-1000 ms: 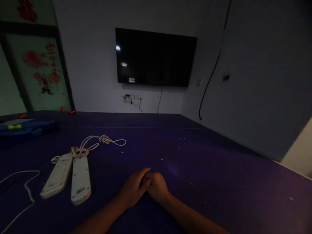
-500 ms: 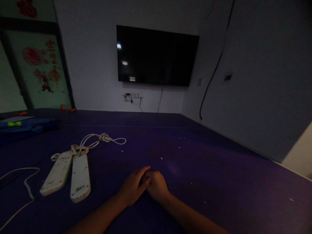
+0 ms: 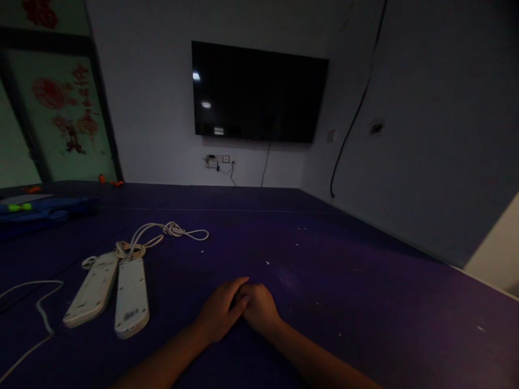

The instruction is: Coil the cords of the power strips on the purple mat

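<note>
My left hand and my right hand are clasped together low in the middle of the head view, over the purple surface. The left fingers and thumb close around the curled right fingers. Part of the right fingertips is hidden inside the left hand, and no object shows between them. Left of my hands, two white power strips lie side by side, their white cord coiled and knotted beyond them. Neither hand touches the strips.
A thin white cable runs along the far left. Dark blue folded cloth lies behind it, with small orange pieces near the door. A black television hangs on the wall, above sockets. Small white scraps dot the surface.
The whole view has shifted very slightly, so the power strips and television appear a little further left. My hands stay clasped in the same place.
</note>
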